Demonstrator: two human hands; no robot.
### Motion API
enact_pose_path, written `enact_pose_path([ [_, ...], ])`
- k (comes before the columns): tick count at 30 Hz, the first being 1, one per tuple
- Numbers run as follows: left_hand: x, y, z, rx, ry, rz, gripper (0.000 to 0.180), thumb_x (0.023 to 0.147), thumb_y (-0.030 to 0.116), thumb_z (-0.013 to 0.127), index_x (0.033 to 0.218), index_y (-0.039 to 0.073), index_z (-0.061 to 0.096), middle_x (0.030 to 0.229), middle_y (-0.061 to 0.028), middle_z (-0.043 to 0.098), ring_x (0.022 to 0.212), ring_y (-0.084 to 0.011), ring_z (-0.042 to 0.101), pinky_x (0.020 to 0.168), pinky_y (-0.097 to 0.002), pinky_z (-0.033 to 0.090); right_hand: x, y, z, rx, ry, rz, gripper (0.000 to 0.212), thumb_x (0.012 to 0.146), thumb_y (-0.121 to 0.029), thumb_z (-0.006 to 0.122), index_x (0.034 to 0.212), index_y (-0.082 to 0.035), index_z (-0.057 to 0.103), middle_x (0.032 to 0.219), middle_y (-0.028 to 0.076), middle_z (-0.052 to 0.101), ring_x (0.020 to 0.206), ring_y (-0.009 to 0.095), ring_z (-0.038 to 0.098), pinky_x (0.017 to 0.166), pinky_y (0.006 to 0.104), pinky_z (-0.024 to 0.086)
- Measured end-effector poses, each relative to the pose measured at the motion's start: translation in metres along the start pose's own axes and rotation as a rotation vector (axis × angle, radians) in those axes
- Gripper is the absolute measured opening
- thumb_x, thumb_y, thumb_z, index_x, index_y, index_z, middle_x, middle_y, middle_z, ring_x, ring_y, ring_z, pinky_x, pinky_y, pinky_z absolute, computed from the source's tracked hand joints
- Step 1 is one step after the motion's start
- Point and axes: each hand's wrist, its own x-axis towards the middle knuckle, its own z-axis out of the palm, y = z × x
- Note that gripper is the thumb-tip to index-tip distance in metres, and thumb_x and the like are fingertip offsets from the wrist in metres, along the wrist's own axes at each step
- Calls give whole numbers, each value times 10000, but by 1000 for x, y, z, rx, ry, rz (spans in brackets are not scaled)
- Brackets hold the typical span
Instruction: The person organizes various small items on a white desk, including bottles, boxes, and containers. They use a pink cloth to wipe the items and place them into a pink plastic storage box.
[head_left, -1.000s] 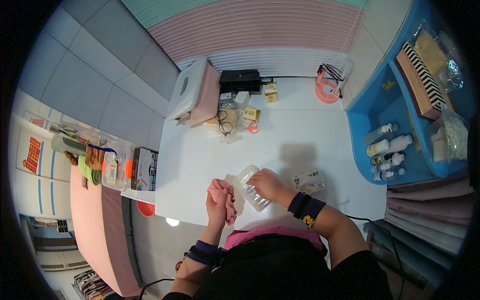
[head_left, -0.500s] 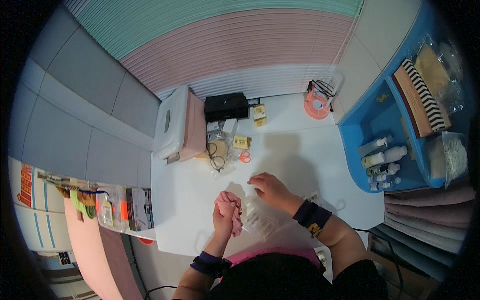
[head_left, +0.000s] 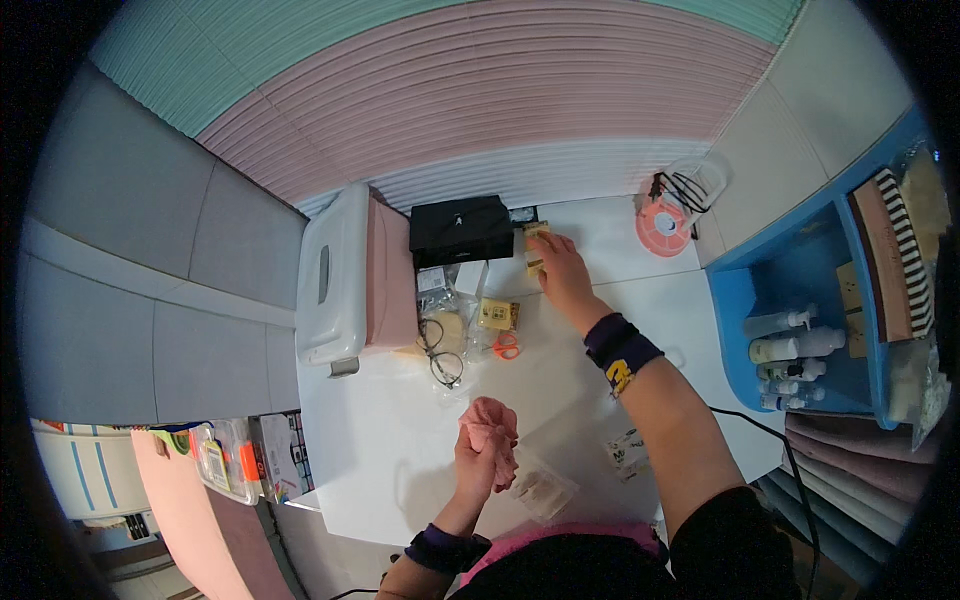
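A crumpled pink cloth (head_left: 490, 432) is bunched in my left hand (head_left: 474, 464), which is closed around it above the near part of the white table. My right hand (head_left: 562, 268) reaches to the back of the table, its stretched fingers over a small yellow box (head_left: 534, 252). Those fingers partly cover the box, and it stays on the tabletop. Just left of it stands a black box (head_left: 460, 230). Nearer to me lie another small yellow box (head_left: 499, 314), orange-handled scissors (head_left: 507, 346) and a pair of glasses (head_left: 440, 360).
A pink and white storage bin (head_left: 385, 280) stands at the back left. At the back right is a pink round-based stand (head_left: 663, 228) with a black cable. Bottles (head_left: 798, 346) fill part of a blue shelf (head_left: 735, 300). Clear plastic packaging (head_left: 543, 492) lies near my body.
My right hand has moved away from me to the small yellow box at the back. My left hand still holds the pink cloth. The whole view has shifted slightly.
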Motion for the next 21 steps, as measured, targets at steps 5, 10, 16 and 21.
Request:
enact_pose_path([
  [5, -6, -4, -6, -42, -9, 2, 334, 939, 194, 589, 1205, 19, 489, 1012, -104, 620, 833, -195, 630, 667, -320, 543, -18, 13, 6, 18, -15, 49, 416, 753, -30, 681, 1151, -94, 575, 1088, 105, 597, 1076, 323, 550, 891, 424, 480],
  [10, -19, -5, 1, -38, 81, 134, 325, 940, 134, 581, 1222, 1, 489, 1019, -123, 624, 793, -201, 644, 638, -329, 547, -79, -17, -21, 517, -14, 392, 355, 835, -169, 705, 1135, -45, 561, 1012, 100, 644, 891, 243, 640, 745, 353, 526],
  [16, -62, 21, 27, 40, 109, 266, 283, 889, 46, 608, 1152, 14, 509, 842, -77, 586, 682, -208, 617, 682, -354, 543, -169, -112, -77, 956, -196, 473, 250, 899, -130, 673, 1093, -20, 558, 942, 50, 655, 800, 104, 620, 686, 264, 509],
  [21, -71, 31, 29, 871, 188, 1012, 429, 771, 284, 686, 1109, 38, 588, 1043, -161, 625, 1026, -388, 587, 1081, -538, 337, -208, -187, -137, 1139, -388, 450, 228, 932, -149, 633, 1081, 11, 567, 892, 82, 669, 761, 120, 640, 670, 272, 520],
])
